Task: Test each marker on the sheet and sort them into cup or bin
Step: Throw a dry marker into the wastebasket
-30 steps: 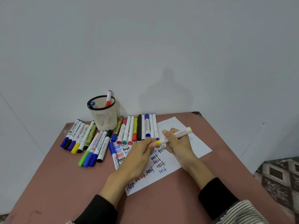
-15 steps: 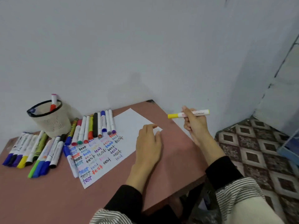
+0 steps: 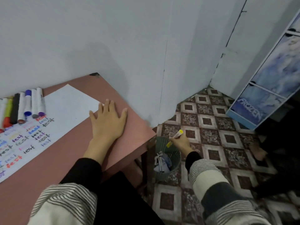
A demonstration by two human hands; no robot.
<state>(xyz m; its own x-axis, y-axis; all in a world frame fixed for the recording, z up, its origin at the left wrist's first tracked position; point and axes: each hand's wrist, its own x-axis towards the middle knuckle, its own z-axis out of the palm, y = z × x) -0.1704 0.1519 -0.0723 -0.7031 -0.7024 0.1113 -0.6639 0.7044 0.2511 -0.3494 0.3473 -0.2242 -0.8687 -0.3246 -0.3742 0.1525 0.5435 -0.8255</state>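
A pinkish-brown table (image 3: 133, 127) stands against a pale grey wall (image 3: 113, 38), and beyond its edge, under the right hand, lies a floor of brown-and-cream diamond tiles (image 3: 211, 120). The left hand (image 3: 108, 120) rests flat on the table with its fingers straight and spread, its fingertips touching the near corner of the white sheet (image 3: 68, 108), and it holds nothing. To that hand's left the sheet carries rows of the word "test" in many colours, and a row of capped markers (image 3: 24, 106) lies at its far edge. The right hand (image 3: 181, 142) reaches off the table and grips the yellow marker (image 3: 175, 138), fingers curled round its white barrel, yellow cap at one end and a yellow end at the other. The marker hangs over the rim of the green mesh bin (image 3: 167, 159), which stands on the floor just below that hand beside the table leg and holds crumpled paper and a few markers. Well to the right of the right hand a blue cabinet (image 3: 267, 78) reads "FROZEN". Half a second ago the marker was held level above the table's corner; now it is lower, tilted and over the bin, and the view has swung right, so the cup is out of sight.
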